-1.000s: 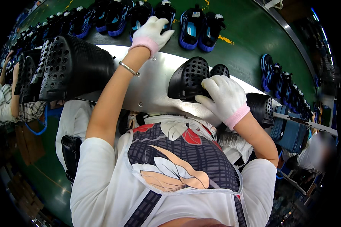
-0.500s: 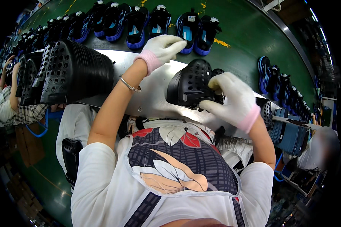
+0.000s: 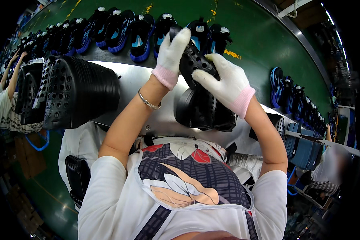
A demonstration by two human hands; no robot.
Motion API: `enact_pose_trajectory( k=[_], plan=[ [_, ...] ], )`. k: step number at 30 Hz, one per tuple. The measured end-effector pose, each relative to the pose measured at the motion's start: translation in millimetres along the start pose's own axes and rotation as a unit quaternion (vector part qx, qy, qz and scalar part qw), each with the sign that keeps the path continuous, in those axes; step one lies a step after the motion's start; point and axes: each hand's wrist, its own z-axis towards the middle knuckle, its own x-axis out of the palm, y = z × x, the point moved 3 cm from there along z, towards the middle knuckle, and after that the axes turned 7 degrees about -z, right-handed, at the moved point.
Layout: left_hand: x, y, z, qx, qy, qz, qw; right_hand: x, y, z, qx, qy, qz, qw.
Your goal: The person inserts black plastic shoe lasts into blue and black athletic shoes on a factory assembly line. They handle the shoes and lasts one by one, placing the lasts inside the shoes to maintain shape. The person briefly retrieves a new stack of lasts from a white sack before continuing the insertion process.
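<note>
Between my two white-gloved hands I hold a black plastic shoe insert (image 3: 195, 62) with round holes, tilted over the metal ledge (image 3: 134, 82). My left hand (image 3: 173, 52) is closed round its far left end. My right hand (image 3: 225, 78) pinches its near right side between thumb and fingers. Just beneath lies a small pile of similar black inserts (image 3: 204, 110) on the ledge. Beyond my hands stand black and blue sports shoes (image 3: 142, 38) in a row; the held insert and my hands partly hide the nearest ones.
A long nested stack of black perforated inserts (image 3: 82, 92) lies on the left. More shoes line the green belt (image 3: 252, 44) at right (image 3: 277, 86). Blue sheets (image 3: 302, 144) stand beyond my right arm. Other people work at far left (image 3: 12, 104) and far right (image 3: 328, 168).
My right hand has moved from the pile up and away with an insert. My left hand, earlier empty near the shoes, now grips that insert too.
</note>
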Motion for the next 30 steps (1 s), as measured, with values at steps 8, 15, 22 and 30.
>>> enact_pose_trajectory(
  k=[8,15,22,30],
  plan=[
    [-43,20,24,0.052,0.036,0.539,0.840,-3,-42,58,0.071,0.097,-0.304,0.945],
    [-43,68,43,0.094,0.158,0.675,0.715,6,-54,134,0.083,0.224,-0.363,0.900],
    [-44,76,60,-0.055,0.142,0.714,0.684,73,-60,169,0.127,0.191,-0.441,0.868],
    [-47,71,67,-0.111,0.161,0.737,0.647,66,-52,164,0.060,0.188,-0.439,0.876]
  ],
)
